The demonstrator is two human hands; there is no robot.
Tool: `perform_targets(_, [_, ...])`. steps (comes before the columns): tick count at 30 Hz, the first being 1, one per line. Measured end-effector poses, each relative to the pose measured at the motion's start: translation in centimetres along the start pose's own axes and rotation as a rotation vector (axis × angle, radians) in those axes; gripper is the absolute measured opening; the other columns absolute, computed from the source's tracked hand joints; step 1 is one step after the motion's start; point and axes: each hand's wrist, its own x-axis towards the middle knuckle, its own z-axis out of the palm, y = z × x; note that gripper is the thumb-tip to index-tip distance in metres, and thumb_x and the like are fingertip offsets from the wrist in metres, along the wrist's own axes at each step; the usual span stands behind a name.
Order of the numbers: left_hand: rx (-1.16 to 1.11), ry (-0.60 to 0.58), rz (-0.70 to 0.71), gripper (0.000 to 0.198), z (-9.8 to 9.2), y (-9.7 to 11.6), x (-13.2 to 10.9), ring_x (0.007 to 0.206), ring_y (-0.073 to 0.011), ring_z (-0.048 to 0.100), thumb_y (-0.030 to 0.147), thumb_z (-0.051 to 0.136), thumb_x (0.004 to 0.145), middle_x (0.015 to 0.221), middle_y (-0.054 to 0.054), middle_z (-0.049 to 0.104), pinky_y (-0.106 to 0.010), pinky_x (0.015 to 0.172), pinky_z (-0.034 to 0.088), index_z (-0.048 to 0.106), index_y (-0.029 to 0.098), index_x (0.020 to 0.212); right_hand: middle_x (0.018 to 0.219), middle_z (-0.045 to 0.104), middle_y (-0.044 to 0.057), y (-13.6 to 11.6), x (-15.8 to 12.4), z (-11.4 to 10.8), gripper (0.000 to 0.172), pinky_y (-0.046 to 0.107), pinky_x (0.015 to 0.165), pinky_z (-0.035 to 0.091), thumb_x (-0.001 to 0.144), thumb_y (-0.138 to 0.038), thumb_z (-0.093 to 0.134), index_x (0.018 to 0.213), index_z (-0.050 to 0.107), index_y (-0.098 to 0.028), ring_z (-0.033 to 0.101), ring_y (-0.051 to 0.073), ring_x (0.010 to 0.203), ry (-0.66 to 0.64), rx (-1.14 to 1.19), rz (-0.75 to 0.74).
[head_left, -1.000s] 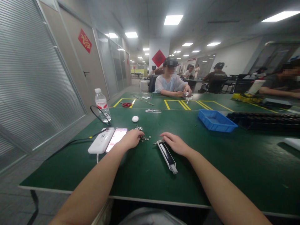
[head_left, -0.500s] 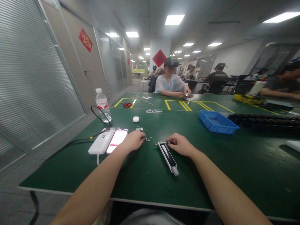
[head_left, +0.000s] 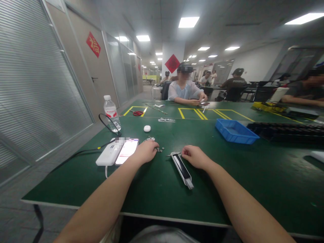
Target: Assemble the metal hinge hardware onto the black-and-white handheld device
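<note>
On the green table a long, narrow white frame [head_left: 184, 172] with a black strip lies at a slant, and a thin metal rod crosses its far end. My right hand [head_left: 194, 156] is just right of that end, fingers curled together; whatever they hold, if anything, is hidden. My left hand [head_left: 147, 151] rests palm down beside a scatter of small metal rings [head_left: 159, 150], its fingers curled and their tips partly hidden. More small pale parts [head_left: 151, 138] lie just beyond the left knuckles.
Left of my hands are a phone [head_left: 127, 152], a white power bank [head_left: 107, 157] with cables and a water bottle [head_left: 112, 114]. Farther off are a small white case [head_left: 147, 128], red-handled scissors [head_left: 138, 113] and a blue tray [head_left: 235, 135]. A co-worker [head_left: 186, 89] sits opposite.
My right hand has shifted slightly away from the rod at the frame's far end, and its fingers are more curled. My left hand stays nearly in place by the rings.
</note>
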Motion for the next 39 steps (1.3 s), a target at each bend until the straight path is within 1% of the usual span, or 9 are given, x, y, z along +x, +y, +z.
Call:
perform_targets(3, [0.011,0.020,0.025,0.027,0.0,0.5,0.0,0.102,-0.0231,0.057,0.020,0.048,0.083,0.107,-0.009,0.060,-0.033,0.089,0.045,0.066,0.020,0.103,0.070,0.059,0.000,0.1,0.0,0.1,0.014,0.025,0.059,0.039,0.076,-0.015,0.056,0.087,0.064,-0.018,0.051,0.012,0.061,0.028,0.044,0.020])
perform_targets(6, [-0.013,0.048,0.047,0.026,-0.1,1.1,-0.1,0.103,-0.0219,0.056,0.021,0.050,0.083,0.108,-0.008,0.061,-0.032,0.091,0.044,0.066,0.020,0.104,0.069,0.059,-0.001,0.4,0.2,0.2,0.022,0.026,0.061,0.041,0.074,-0.016,0.056,0.094,0.063,-0.018,0.052,0.011,0.060,0.125,0.112,0.050])
perform_targets(11, [-0.125,0.154,0.138,0.022,-0.2,2.3,-0.3,0.100,-0.0193,0.057,0.023,0.052,0.084,0.105,-0.006,0.063,-0.031,0.090,0.044,0.065,0.019,0.101,0.068,0.057,-0.001,0.2,0.6,0.2,0.024,0.026,0.058,0.043,0.070,-0.024,0.059,0.093,0.058,-0.016,0.054,0.012,0.058,0.257,0.526,0.078])
perform_targets(15, [-0.291,0.217,0.191,0.021,0.1,3.6,-0.4,0.089,-0.0165,0.059,0.026,0.057,0.082,0.097,-0.004,0.065,-0.029,0.082,0.047,0.065,0.018,0.100,0.069,0.059,0.000,-1.2,0.5,-0.1,0.038,0.028,0.058,0.046,0.060,-0.033,0.072,0.090,0.056,-0.016,0.056,0.012,0.058,0.246,0.858,0.096])
perform_targets(19, [-0.501,0.220,0.177,0.023,0.5,4.8,-0.5,0.082,-0.0148,0.061,0.025,0.061,0.079,0.092,-0.005,0.067,-0.027,0.077,0.049,0.064,0.015,0.100,0.071,0.062,0.001,-2.6,0.1,-0.2,0.042,0.028,0.061,0.050,0.054,-0.036,0.078,0.084,0.057,-0.016,0.058,0.012,0.060,0.259,1.003,0.084])
perform_targets(23, [-0.633,0.222,0.138,0.021,0.5,5.4,-0.6,0.078,-0.0134,0.061,0.022,0.062,0.077,0.087,-0.004,0.068,-0.026,0.075,0.050,0.065,0.015,0.097,0.070,0.064,0.002,-3.1,0.1,0.3,0.042,0.028,0.061,0.052,0.051,-0.038,0.081,0.078,0.057,-0.017,0.060,0.013,0.062,0.259,1.045,0.044])
perform_targets(33, [-0.777,0.235,0.076,0.013,0.6,5.6,-0.5,0.071,-0.0119,0.062,0.023,0.063,0.076,0.079,-0.003,0.069,-0.024,0.069,0.051,0.066,0.013,0.084,0.069,0.064,0.002,-3.4,0.2,1.2,0.039,0.028,0.061,0.052,0.053,-0.039,0.079,0.077,0.057,-0.017,0.060,0.013,0.061,0.202,1.030,0.037])
perform_targets(37, [-0.755,0.213,0.073,0.012,0.7,5.2,-0.3,0.069,-0.0119,0.061,0.022,0.061,0.075,0.077,-0.002,0.069,-0.023,0.066,0.050,0.066,0.013,0.083,0.074,0.064,0.003,-3.0,0.1,1.4,0.035,0.031,0.065,0.052,0.061,-0.040,0.073,0.082,0.058,-0.017,0.060,0.014,0.065,0.178,0.922,-0.010])
perform_targets(39, [-0.697,0.220,0.048,0.014,0.5,4.8,-0.2,0.067,-0.0119,0.060,0.019,0.059,0.075,0.074,-0.002,0.068,-0.022,0.064,0.049,0.066,0.013,0.085,0.079,0.063,0.005,-2.8,0.0,1.2,0.029,0.032,0.068,0.051,0.067,-0.037,0.068,0.085,0.059,-0.016,0.059,0.015,0.072,0.184,0.757,-0.067])
